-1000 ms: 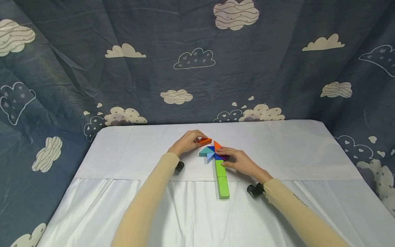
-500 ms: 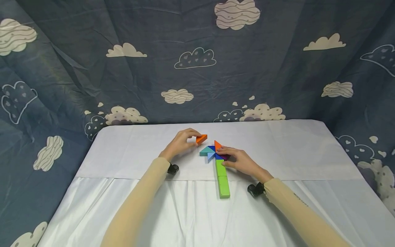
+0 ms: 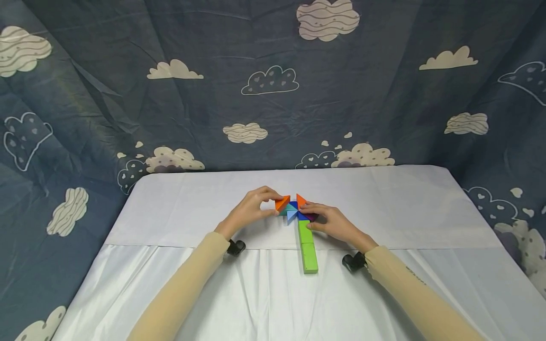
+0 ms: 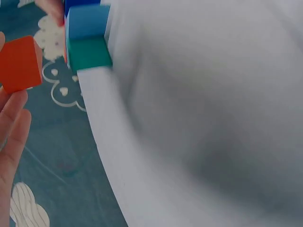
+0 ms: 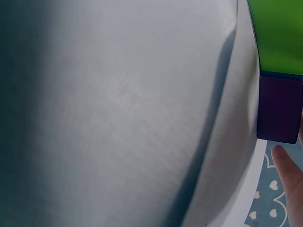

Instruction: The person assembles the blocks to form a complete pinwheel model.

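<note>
My left hand [image 3: 250,211] pinches an orange triangular block [image 3: 282,203] between thumb and fingers, tilted, overlapping the teal triangular block [image 3: 291,208] in the head view. Around a common centre lie an orange-red triangle [image 3: 300,199], dark blue triangle [image 3: 293,204], light blue triangle [image 3: 291,216], blue triangle [image 3: 301,216] and purple block [image 3: 313,217]. Two green blocks [image 3: 309,258] run end to end below them. Extended fingers of my right hand [image 3: 334,224] touch the orange-red and purple pieces, the thumb at the upper green block. In the right wrist view a fingertip shows near the purple block [image 5: 280,109].
A white cloth covers the table [image 3: 170,203]. Behind it hangs a dark blue curtain [image 3: 273,42] with cloud prints. Black wrist cameras sit on the left wrist [image 3: 236,247] and right wrist [image 3: 353,262], low over the cloth.
My left hand first drew the orange block left and away, turning it, then brought it back rightward and nearer, over the teal piece. The right hand and the laid blocks stay put.
</note>
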The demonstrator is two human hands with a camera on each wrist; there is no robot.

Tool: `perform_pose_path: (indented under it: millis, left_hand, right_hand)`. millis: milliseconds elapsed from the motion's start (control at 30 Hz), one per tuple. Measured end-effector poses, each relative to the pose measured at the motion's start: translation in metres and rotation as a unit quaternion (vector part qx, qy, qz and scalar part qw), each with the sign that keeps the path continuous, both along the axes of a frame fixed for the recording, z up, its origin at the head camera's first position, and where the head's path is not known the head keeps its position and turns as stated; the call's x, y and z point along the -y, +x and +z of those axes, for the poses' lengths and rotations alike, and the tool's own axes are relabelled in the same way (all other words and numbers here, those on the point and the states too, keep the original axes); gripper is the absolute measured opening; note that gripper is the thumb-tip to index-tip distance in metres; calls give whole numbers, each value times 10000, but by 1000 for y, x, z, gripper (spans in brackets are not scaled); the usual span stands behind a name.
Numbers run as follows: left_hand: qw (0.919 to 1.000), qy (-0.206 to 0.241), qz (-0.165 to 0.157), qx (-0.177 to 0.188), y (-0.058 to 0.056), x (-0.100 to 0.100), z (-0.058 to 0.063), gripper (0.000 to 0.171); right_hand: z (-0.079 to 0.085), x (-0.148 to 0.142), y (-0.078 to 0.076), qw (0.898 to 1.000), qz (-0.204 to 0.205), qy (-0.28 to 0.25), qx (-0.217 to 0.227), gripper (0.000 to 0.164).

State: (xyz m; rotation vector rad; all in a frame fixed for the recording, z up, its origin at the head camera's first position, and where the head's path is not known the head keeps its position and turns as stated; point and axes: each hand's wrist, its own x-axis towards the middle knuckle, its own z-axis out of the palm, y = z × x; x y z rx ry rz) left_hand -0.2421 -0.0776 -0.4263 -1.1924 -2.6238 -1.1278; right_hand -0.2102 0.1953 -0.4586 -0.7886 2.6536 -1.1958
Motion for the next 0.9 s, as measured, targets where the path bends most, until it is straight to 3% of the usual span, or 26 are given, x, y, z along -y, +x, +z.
perform_pose_path:
  millis: [467,900]
  left_hand:
    - [9991,-373,-194,64,35,-15,-10,42]
    - [9957,-869,298,125,47,-34,-20,40]
  right_hand:
    - [-1,-1,0,9999,31,-106,16,47]
    - [-1,0,0,9999,34,-161,-46,46]
